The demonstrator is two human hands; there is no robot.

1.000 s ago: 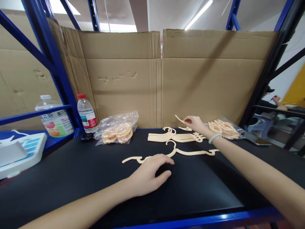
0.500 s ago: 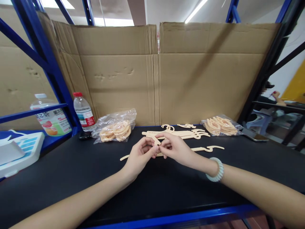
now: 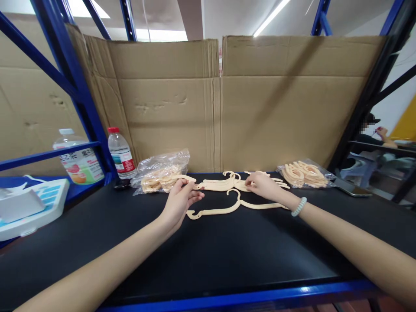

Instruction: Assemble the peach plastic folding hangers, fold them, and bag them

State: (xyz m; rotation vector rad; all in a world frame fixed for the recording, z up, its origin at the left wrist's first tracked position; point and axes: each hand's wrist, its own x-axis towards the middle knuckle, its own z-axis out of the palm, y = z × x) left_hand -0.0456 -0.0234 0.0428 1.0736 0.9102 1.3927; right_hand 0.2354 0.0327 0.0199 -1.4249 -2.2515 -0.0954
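Hanger stack (image 3: 224, 185), a pile of flat cream-coloured hanger pieces, sits toward the back of a black tabletop (image 3: 208, 255) with a blue front edge. Behind it two big cardboard sheets (image 3: 221, 104) stand upright as a wall, and blue steel rack posts (image 3: 69, 78) frame the left side. Ceiling lights show above the cardboard.

Off to the left there's a water bottle (image 3: 121, 154) with a red cap, a bigger drink bottle (image 3: 79, 158) behind the blue rail, and a white and blue box (image 3: 30, 208) lower down. A clear plastic bag of parts (image 3: 162, 173) lies just left of the stack, and a second bag of curved pieces (image 3: 303, 174) lies to its right, with a phone (image 3: 352, 189) beside that.

The left hand (image 3: 180, 203) has its fingers curled, pinching the left tip of the stack between thumb and fingertips. The right hand (image 3: 263, 185) rests on the stack's right half, fingers bent down onto it and fairly close together; it wears a pale bracelet (image 3: 299, 206). One single hanger (image 3: 227, 207) lies flat just in front of the stack, between the two hands, touching neither as far as I can tell.
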